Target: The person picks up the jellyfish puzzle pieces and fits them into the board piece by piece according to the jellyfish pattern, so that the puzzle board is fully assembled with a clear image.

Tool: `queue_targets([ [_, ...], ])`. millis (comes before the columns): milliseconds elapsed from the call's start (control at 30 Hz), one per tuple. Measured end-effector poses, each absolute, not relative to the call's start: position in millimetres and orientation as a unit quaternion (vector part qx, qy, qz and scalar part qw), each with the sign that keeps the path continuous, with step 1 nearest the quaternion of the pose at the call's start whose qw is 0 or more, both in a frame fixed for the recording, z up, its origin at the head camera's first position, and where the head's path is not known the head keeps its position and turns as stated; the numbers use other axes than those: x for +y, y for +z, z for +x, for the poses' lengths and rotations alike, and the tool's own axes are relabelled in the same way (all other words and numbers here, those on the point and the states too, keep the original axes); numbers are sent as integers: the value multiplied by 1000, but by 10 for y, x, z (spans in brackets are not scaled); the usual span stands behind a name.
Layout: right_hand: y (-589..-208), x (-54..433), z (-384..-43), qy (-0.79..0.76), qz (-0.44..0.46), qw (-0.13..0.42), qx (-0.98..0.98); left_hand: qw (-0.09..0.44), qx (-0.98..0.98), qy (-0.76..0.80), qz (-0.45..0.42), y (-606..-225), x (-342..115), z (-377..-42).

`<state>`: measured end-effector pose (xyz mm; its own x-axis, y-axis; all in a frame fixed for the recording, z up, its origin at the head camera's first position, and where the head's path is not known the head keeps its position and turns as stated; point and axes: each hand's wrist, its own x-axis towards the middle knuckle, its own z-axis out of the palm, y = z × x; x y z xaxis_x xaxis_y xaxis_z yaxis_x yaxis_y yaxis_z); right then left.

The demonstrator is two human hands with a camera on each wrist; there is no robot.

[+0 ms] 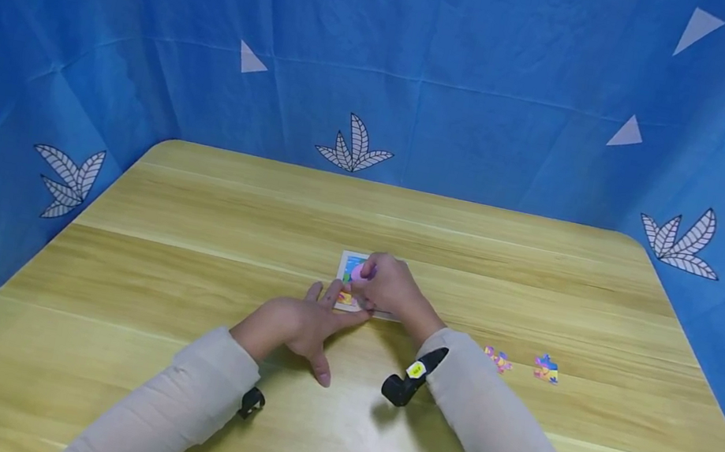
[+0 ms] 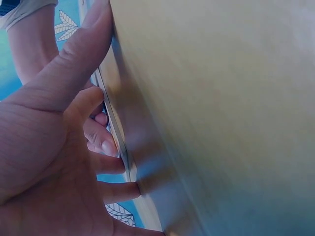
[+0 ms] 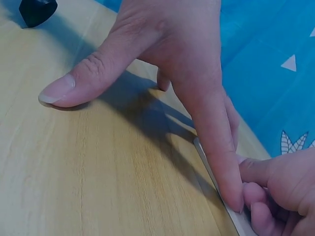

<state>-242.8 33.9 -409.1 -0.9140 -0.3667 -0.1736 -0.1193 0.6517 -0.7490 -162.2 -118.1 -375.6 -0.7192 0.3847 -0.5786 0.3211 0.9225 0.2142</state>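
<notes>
A small white-framed jigsaw puzzle [image 1: 353, 260] with a colourful picture lies mid-table, its right part covered by a hand. My left hand [image 1: 306, 326] spreads its fingers, with fingertips at the puzzle's near left edge and the thumb held apart. In the right wrist view, one straight finger of this left hand [image 3: 197, 93] touches the white frame. My right hand [image 1: 393, 289] bends over the puzzle with curled fingers, close against the left fingertips. Whether a piece sits between the right fingers is hidden. The left wrist view shows the right hand [image 2: 101, 140] behind the left hand [image 2: 54, 147].
Two loose jigsaw pieces, one pink and yellow [image 1: 500, 359] and one blue and yellow [image 1: 546, 368], lie right of the right forearm on the wooden table [image 1: 227, 219]. A blue patterned curtain [image 1: 502, 81] hangs behind and beside the table.
</notes>
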Motion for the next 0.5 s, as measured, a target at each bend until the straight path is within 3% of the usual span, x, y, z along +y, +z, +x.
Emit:
queue_targets([
  [500, -4098, 322, -2458, -443, -87, 199, 870, 321, 925, 52, 195, -3758, -1177, -1624],
])
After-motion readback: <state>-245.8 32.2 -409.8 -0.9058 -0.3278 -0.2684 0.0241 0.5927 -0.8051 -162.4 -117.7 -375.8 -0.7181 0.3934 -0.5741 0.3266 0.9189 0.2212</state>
